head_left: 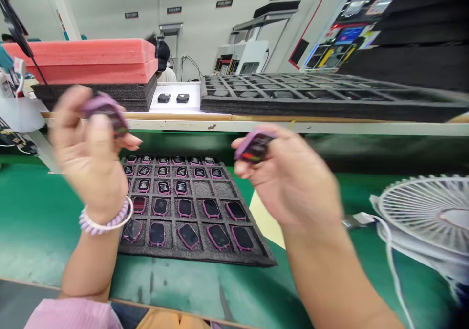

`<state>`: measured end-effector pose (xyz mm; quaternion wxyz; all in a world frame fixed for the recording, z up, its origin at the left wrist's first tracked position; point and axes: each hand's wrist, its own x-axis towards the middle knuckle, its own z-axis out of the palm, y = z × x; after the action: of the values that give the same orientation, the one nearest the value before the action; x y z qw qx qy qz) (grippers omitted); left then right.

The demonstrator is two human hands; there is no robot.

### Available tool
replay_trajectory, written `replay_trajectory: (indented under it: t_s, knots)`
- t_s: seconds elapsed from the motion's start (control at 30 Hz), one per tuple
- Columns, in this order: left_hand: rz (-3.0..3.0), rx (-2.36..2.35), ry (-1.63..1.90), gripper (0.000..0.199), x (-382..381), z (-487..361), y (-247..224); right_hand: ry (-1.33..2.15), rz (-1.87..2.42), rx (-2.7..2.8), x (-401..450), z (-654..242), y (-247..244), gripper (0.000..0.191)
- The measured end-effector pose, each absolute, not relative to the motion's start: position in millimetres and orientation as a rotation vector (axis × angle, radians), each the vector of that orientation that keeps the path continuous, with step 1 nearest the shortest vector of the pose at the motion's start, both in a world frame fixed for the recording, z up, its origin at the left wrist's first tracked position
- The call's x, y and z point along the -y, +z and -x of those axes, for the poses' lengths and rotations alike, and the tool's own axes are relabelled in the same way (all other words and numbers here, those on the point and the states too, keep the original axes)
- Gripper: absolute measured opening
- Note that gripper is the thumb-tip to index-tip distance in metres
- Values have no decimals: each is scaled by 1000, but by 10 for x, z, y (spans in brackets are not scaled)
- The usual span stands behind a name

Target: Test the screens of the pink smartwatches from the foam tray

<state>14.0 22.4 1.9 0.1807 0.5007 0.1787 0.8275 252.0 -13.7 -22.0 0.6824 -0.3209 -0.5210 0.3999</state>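
Raised above the left edge of a black foam tray (pixel 234 256), my left hand (pixel 91 158) grips a purple smartwatch body (pixel 104 109), blurred by motion. On the other side, my right hand (pixel 293 172) pinches a second purple smartwatch body (pixel 255 145), whose dark screen shows a little red and green. Between and below the hands, the tray lies on the green bench with rows of similar watch bodies in its compartments. Two compartments (pixel 212 189) in the middle row at the right hold nothing. Some screens in the back rows show white text; most front ones are dark.
A white fan (pixel 428 216) with a cable stands at the right. Along the shelf (pixel 176 123) are pink foam blocks (pixel 98 60), a white box (pixel 172 105) with two black pieces, and a large black foam tray (pixel 330 105). Yellow paper (pixel 266 216) lies beside the near tray. A person (pixel 164 57) is partly visible behind.
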Motion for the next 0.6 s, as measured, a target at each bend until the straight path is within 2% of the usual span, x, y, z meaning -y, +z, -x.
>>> replay_trajectory:
  t_s: [0.1, 0.2, 0.27, 0.33, 0.47, 0.6]
  knots:
    - [-1503, -591, 1737, 34, -489, -466, -209, 1126, 895, 1129, -117, -2595, -576, 55]
    - [-1499, -710, 1135, 47, -673, -791, -635, 1196, 1058, 1102, -272, -2802, -945, 58]
    - [-1551, -782, 922, 52, -740, -956, -927, 1247, 1112, 1129, -309, -2951, -1112, 56]
    - [-1759, -889, 774, 53, -782, -1061, -1159, 1307, 1138, 1161, -325, -3073, -1214, 58]
    - [-2029, -1014, 643, 47, -834, -1129, -1361, 1325, 1159, 1296, -382, -3227, -1349, 74]
    - [-2246, -1194, 590, 43, -859, -1127, -1382, 1088, 1283, 1530, -482, -3317, -1493, 66]
